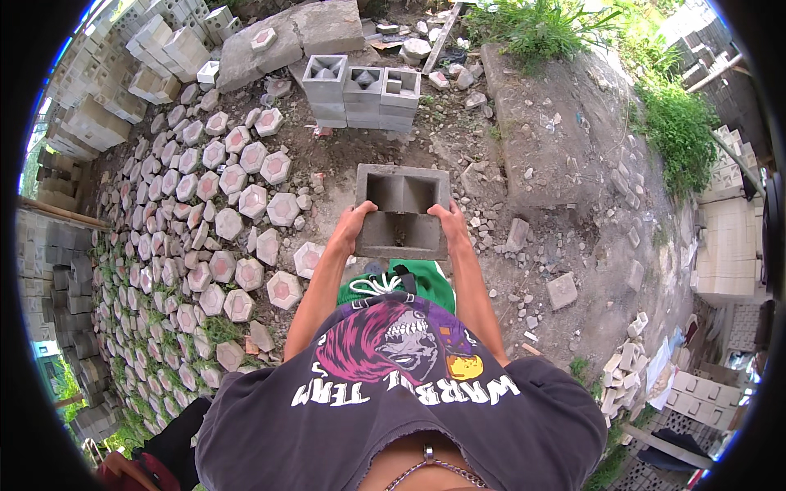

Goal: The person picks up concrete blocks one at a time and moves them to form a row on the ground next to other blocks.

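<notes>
A square grey concrete vent block (401, 214), with a crossed divider inside its opening, is held up in front of my waist. My left hand (354, 227) grips its left side, the thumb hooked over the rim. On the right side my right hand (452, 226) does the same, thumb on top and the other fingers mostly hidden. Beyond the block, a short row of stacked vent blocks (362, 106) stands on the ground, with differing patterns in their openings.
Hexagonal pavers (252, 200) with reddish centres cover the ground to my left. Tall stacks of pale blocks (90, 123) line the left edge. A concrete slab (540, 131) and scattered rubble (562, 290) lie to the right. Green plants (675, 123) grow at the far right.
</notes>
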A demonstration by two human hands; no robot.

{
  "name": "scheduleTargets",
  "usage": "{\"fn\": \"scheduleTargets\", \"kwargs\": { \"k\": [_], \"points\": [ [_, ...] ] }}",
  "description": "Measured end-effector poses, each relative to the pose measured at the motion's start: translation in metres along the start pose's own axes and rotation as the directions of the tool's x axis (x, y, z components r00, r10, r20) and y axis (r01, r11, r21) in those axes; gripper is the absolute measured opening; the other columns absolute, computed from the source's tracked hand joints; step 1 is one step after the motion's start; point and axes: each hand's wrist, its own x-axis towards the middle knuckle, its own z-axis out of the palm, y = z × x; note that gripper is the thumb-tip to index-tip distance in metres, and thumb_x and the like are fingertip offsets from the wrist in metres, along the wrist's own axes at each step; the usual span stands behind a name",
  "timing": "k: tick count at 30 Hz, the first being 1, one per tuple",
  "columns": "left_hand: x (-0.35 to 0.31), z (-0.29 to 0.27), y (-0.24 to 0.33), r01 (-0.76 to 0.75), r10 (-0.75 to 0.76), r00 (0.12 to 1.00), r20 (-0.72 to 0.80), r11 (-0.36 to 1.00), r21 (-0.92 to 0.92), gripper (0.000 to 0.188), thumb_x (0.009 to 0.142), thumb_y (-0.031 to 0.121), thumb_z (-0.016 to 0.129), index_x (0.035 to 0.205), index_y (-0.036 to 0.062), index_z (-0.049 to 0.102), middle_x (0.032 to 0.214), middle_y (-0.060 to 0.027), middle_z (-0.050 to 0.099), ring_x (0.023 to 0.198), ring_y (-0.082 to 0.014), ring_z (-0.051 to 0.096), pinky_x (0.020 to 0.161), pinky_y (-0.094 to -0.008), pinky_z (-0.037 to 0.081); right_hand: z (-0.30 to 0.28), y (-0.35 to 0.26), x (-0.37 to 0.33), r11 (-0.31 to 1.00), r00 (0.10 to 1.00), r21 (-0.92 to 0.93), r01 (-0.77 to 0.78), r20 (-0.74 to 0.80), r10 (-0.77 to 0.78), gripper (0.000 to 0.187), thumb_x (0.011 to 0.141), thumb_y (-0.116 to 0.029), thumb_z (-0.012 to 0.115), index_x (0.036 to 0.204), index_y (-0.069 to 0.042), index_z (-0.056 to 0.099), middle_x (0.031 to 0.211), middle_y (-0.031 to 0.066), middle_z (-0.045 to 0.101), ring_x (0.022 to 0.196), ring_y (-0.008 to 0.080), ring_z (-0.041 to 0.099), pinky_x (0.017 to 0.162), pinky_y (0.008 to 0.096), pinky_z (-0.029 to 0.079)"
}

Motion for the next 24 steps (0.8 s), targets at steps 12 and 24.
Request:
{"fn": "scheduleTargets", "kwargs": {
  "k": [12, 24],
  "points": [
    [0.157, 0.023, 0.1, -0.014, 0.029, 0.98, -0.198, 0.997, 0.077, 0.042, 0.08, 0.034, 0.061, 0.103, -0.001, 0.06, 0.093, -0.0126, 0.065, 0.081, -0.0229, 0.065, 0.075, -0.0374, 0.053, 0.03, -0.086, 0.192, 0.998, 0.995, -0.062, -0.028, 0.089, 0.033, 0.077, 0.068, -0.012, 0.067, 0.142, -0.006, 0.045, 0.111, 0.0098, 0.065, 0.096, 0.0186, 0.061, 0.084, 0.032, 0.049],
    [0.247, 0.038, 0.209, 0.014, -0.015, 0.978, -0.208, 1.0, -0.003, 0.05, 0.073, 0.031, 0.068, 0.112, 0.0024, 0.056, 0.097, -0.0114, 0.062, 0.085, -0.0215, 0.062, 0.075, -0.0366, 0.051, 0.061, -0.16, 0.316, 0.998, 0.988, -0.028, -0.062, 0.137, 0.065, 0.079, 0.068, -0.01, 0.067, 0.143, -0.005, 0.043, 0.107, 0.0104, 0.065, 0.088, 0.0175, 0.063, 0.079, 0.0313, 0.051]
  ]
}}
